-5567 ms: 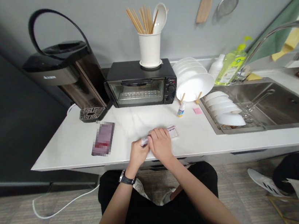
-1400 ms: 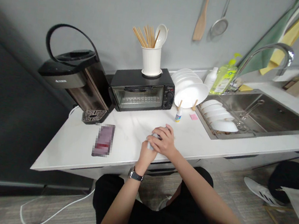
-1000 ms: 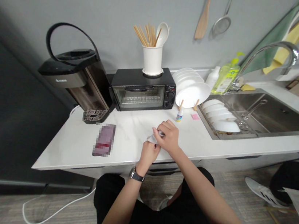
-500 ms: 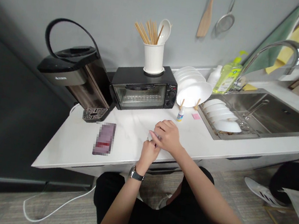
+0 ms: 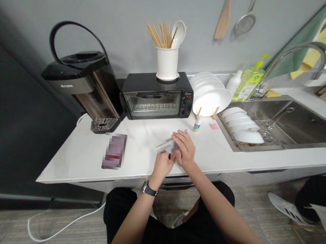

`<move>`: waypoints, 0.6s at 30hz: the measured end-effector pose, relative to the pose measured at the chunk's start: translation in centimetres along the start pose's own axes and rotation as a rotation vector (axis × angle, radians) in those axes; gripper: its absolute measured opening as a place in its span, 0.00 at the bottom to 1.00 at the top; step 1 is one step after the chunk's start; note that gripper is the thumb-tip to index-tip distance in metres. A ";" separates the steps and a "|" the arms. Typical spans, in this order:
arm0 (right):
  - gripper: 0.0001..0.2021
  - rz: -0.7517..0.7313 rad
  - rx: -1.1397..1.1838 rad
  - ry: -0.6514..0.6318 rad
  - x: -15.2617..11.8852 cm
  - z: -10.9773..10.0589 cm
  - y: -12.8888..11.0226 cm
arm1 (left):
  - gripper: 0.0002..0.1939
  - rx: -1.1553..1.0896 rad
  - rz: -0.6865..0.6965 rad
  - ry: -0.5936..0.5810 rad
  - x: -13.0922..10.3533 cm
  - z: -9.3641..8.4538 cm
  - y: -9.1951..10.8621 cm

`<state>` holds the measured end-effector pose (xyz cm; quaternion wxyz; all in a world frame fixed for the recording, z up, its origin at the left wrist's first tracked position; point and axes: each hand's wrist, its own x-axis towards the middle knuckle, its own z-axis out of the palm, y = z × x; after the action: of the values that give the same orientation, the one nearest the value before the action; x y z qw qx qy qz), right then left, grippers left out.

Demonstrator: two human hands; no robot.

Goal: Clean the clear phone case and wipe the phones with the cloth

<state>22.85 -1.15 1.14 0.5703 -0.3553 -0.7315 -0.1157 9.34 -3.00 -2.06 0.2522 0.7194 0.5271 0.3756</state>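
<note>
My left hand (image 5: 163,166) pinches a thin, pale-grey, blurred sheet (image 5: 165,146); my right hand (image 5: 186,149) half-curls over its end, grip unclear.

We cannot tell what the thin, pale grey, sheet-like thing (image 5: 166,145) is, as it is blurred and partly covered by the left hand (image 5: 162,166) and right hand (image 5: 186,149). Coarse pixels mask the flat purple rectangular thing (image 5: 114,151) from us, and the small white plastic bottle (image 5: 196,125) is too tiny to read. The top edge cuts off the brown wooden spatula (image 5: 223,22).
</note>
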 end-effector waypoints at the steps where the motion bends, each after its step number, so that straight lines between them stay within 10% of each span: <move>1: 0.24 0.059 0.027 0.032 0.7 -0.5 -0.4 | 0.16 -0.002 -0.001 -0.005 -0.1 0.0 0.0; 5: 0.18 0.189 -0.027 -0.067 3.4 -1.6 -1.4 | 0.07 -0.095 0.080 -0.026 -0.3 0.1 -0.2; 13: 0.21 -0.207 -0.152 -0.306 3.6 -0.9 -0.2 | 0.06 0.094 0.065 -0.003 -0.1 0.4 -0.3; 18: 0.24 -0.033 -0.186 -0.479 5.6 -0.5 -0.9 | 0.08 0.139 0.066 -0.016 -0.1 0.2 -0.1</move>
<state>22.12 0.08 6.61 0.3438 -0.4115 -0.8376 -0.1046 9.43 -3.10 -2.29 0.1933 0.7552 0.5257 0.3405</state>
